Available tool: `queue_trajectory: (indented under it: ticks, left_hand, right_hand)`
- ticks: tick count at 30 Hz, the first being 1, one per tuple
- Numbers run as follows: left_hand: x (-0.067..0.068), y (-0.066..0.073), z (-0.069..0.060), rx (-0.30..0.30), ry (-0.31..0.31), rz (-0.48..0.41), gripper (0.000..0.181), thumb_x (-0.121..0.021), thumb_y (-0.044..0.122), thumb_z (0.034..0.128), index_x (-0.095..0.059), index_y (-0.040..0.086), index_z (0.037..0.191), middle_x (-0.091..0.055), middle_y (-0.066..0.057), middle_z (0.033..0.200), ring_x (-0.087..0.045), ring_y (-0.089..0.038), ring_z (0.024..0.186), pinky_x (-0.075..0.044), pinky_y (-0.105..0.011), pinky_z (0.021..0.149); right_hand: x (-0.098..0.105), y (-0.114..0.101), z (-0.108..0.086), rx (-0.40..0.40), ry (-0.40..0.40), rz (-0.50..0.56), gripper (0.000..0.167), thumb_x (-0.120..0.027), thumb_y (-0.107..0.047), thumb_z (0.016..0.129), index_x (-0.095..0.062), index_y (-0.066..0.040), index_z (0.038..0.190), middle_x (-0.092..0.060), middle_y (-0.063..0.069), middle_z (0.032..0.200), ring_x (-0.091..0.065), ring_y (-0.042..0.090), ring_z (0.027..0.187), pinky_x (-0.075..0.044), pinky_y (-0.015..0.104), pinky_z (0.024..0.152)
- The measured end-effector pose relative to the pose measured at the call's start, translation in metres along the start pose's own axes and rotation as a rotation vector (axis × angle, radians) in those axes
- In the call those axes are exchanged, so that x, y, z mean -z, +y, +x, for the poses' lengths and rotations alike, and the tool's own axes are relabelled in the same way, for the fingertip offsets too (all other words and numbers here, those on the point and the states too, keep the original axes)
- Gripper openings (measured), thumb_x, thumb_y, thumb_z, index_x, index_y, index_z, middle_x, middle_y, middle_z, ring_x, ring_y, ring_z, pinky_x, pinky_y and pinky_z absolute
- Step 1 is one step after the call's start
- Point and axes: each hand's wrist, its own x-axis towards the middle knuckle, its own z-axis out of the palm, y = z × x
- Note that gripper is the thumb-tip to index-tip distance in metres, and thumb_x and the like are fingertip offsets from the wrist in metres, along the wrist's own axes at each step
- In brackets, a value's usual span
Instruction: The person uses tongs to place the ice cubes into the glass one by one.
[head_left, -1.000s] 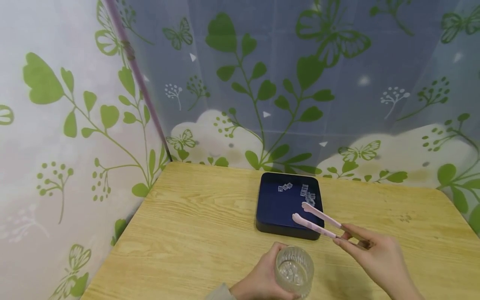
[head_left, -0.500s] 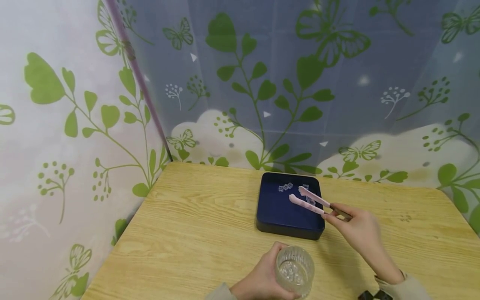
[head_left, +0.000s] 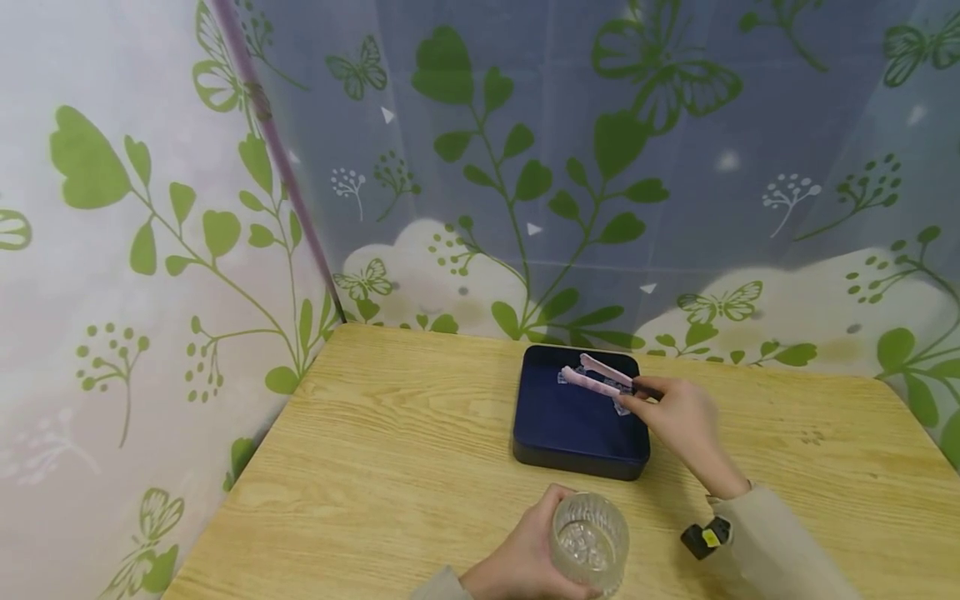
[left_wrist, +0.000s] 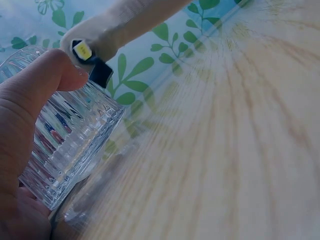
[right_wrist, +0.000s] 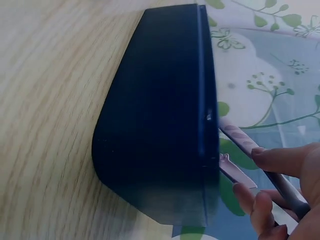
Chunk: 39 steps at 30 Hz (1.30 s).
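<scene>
One ribbed glass (head_left: 590, 543) — left grip (head_left: 522, 547) curled around; slim pink tongs (head_left: 592, 383) — right grip (head_left: 681, 417) pinching.

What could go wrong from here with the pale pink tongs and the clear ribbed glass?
The pale pink tongs in the right hand stand open, so small clear pieces in the dark blue square tray might slip away or get pushed aside. Also, if the left hand tilts the clear ribbed glass, the transparent pieces inside could spill.
</scene>
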Motion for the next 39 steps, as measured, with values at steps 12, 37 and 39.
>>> queue_trajectory:
  ticks: [12,37,39]
  left_hand:
    - [0.000,0.000,0.000,-0.025,-0.011,0.002,0.085,-0.091,-0.004,0.0608,-0.040,0.013,0.127,-0.058,-0.001,0.129,-0.059,-0.014,0.113,-0.052,-0.030,0.093]
    - [0.002,0.003,0.000,-0.053,-0.009,0.023,0.084,-0.091,-0.003,0.0607,-0.041,0.011,0.127,-0.060,-0.004,0.128,-0.060,-0.015,0.113,-0.052,-0.031,0.094]
    - [0.002,0.002,0.000,-0.050,-0.009,0.017,0.085,-0.090,-0.004,0.0605,-0.041,0.012,0.128,-0.060,-0.004,0.128,-0.060,-0.015,0.113,-0.051,-0.031,0.095]
  right_hand:
    - [-0.022,0.009,0.016,-0.004,-0.053,-0.055,0.044,-0.082,-0.032,0.079,-0.074,-0.002,0.111,-0.064,0.000,0.061,-0.044,0.014,0.046,-0.025,0.027,0.042]
    - [-0.027,0.005,0.021,0.047,-0.043,-0.105,0.034,-0.082,-0.025,0.080,-0.077,-0.004,0.107,-0.066,0.008,0.063,-0.041,0.014,0.043,-0.023,0.027,0.039]
    - [-0.027,0.005,0.021,0.048,-0.038,-0.099,0.034,-0.082,-0.025,0.080,-0.077,-0.004,0.106,-0.068,0.011,0.068,-0.042,0.014,0.043,-0.024,0.028,0.039]
